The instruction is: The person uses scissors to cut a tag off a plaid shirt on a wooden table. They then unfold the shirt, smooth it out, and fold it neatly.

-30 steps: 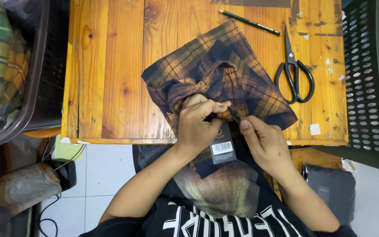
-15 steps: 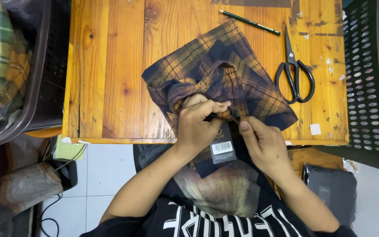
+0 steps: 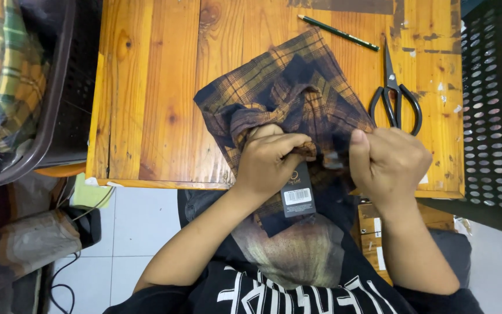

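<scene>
Both hands bunched on plaid shirt (image 3: 289,96) at table's (image 3: 146,87) six o'clock edge: left hand (image 3: 271,160) clamped on fabric, right hand (image 3: 387,163) fisted on cloth. Black tag (image 3: 297,192) dangling below. Scissors (image 3: 395,93) at two o'clock. Risk: hard tug, torn fabric.

- I see a bright, even light from above on the wooden counter (image 3: 146,87).
- The wood shines a little, but I see no hard glare.
- Soft, small shadows sit under the scissors (image 3: 395,93) and the plaid cloth (image 3: 286,93).
- The middle looks sharp to me.
- The basket (image 3: 42,87) on one side is darker.
- The floor below looks dim and a bit fuzzy.
- Straight edges bend slightly near the sides.
</scene>
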